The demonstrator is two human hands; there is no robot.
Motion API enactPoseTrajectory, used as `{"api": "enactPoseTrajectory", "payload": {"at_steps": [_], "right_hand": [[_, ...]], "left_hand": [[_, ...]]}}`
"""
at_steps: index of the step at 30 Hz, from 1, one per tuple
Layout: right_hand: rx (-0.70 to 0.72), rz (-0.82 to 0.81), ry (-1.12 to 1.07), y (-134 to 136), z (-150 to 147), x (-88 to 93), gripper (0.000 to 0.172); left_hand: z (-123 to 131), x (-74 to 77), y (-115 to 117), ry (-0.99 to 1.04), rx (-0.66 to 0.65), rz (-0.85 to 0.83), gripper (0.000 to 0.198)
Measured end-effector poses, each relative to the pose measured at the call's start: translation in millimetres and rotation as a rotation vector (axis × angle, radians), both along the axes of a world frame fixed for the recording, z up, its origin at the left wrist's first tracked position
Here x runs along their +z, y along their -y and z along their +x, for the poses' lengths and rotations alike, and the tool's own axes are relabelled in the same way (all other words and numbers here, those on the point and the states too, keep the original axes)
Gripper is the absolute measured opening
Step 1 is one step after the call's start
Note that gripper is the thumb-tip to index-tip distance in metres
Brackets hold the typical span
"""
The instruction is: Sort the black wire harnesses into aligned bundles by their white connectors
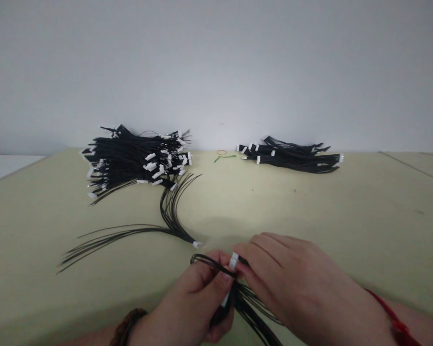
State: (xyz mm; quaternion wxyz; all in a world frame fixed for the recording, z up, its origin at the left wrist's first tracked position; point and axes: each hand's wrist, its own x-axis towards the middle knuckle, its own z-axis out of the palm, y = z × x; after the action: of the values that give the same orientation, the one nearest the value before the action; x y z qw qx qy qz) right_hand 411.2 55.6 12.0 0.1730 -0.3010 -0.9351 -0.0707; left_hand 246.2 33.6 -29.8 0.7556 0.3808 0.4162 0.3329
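Note:
At the front of the table, my left hand (202,293) is closed on a bundle of black wires (250,310), its thumb pressing where they cross. Some of these wires loop up over the fingers, and others trail down to the right. My right hand (296,283) pinches the same wire harness at a white connector (234,260) between the two hands. A second white piece shows lower down, partly behind my left thumb. Just beyond my hands lies a loose harness (173,226), its black wires fanned out from a small white connector (197,244).
A large pile of black harnesses with white connectors (130,158) lies at the back left against the wall. A smaller stack (292,156) lies at the back right. Between them are a yellow rubber band (221,152) and a green strip (225,157).

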Motion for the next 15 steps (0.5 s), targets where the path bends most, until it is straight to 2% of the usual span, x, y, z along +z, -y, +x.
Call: {"api": "enactPoseTrajectory", "payload": {"at_steps": [3, 8, 12, 15], "right_hand": [[-0.011, -0.004, -0.017, 1.2, -1.6, 7.9, 0.019], [-0.076, 0.044, -0.168, 9.6, -0.6, 18.6, 0.012], [-0.15, -0.218, -0.092, 15.8, -2.3, 9.0, 0.003], [-0.181, -0.37, -0.066, 14.1, -7.4, 2.0, 0.01]], "left_hand": [[0.0, 0.0, 0.4, 0.025, 0.02, 0.024, 0.037], [1.5, 6.2, -1.3, -0.02, 0.099, -0.017, 0.038], [1.8, 10.9, -0.9, -0.019, 0.096, -0.037, 0.039], [2.2, 12.7, 0.8, -0.043, 0.089, -0.017, 0.034]]}}
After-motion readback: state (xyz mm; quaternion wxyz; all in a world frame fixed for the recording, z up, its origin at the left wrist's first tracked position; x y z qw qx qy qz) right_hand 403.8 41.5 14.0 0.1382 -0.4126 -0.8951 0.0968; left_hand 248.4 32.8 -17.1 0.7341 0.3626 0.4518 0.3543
